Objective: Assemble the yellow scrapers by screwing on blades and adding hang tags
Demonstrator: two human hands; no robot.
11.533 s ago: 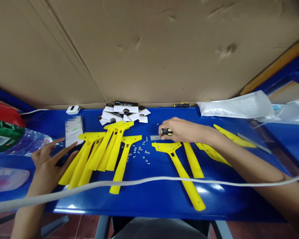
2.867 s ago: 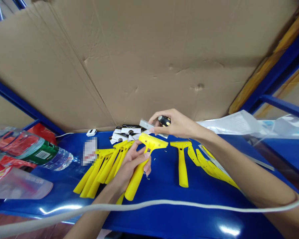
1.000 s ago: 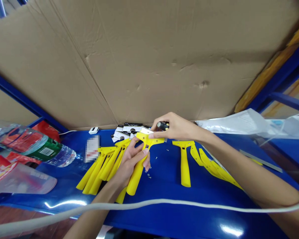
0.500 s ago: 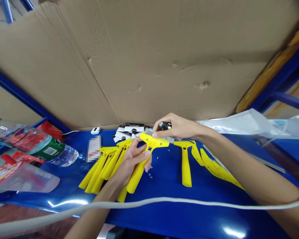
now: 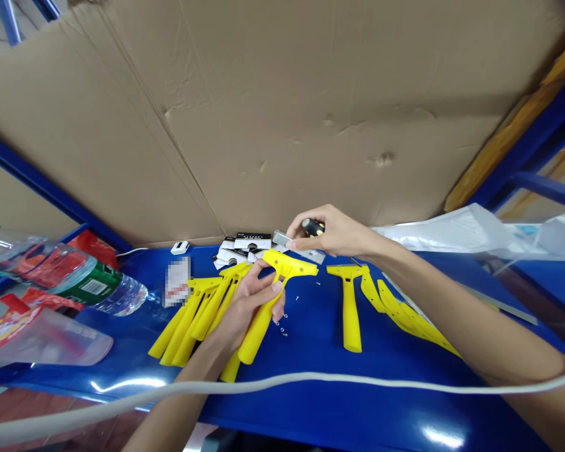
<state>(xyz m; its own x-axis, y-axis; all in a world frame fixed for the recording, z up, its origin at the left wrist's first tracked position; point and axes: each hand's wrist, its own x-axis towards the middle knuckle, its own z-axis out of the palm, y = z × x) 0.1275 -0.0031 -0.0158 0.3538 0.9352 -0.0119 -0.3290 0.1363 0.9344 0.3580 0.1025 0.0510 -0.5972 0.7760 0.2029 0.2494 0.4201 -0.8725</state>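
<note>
My left hand (image 5: 252,298) is closed around a yellow scraper (image 5: 262,323), its wide head tilted up and to the right. Just above that head, my right hand (image 5: 327,232) pinches a small flat metal blade (image 5: 281,238) in its fingertips. A black and yellow screwdriver (image 5: 313,227) is also tucked in the right hand, its shaft mostly hidden. Left of my left hand lie several more yellow scrapers (image 5: 179,339). To the right rests another scraper (image 5: 351,314), beside a row of loose yellow plates (image 5: 395,314). Tiny screws and nuts (image 5: 283,329) are scattered on the blue surface.
Black and white small boxes (image 5: 253,240) lie at the back, against a cardboard wall (image 5: 273,125). On the left are a water bottle (image 5: 94,282) and a plastic cup (image 5: 70,339). A white cable (image 5: 311,378) crosses the foreground. White plastic wrap (image 5: 433,232) lies back right.
My right hand has lifted slightly away from the scraper head, and more of the metal blade shows. My left hand and its scraper have barely moved.
</note>
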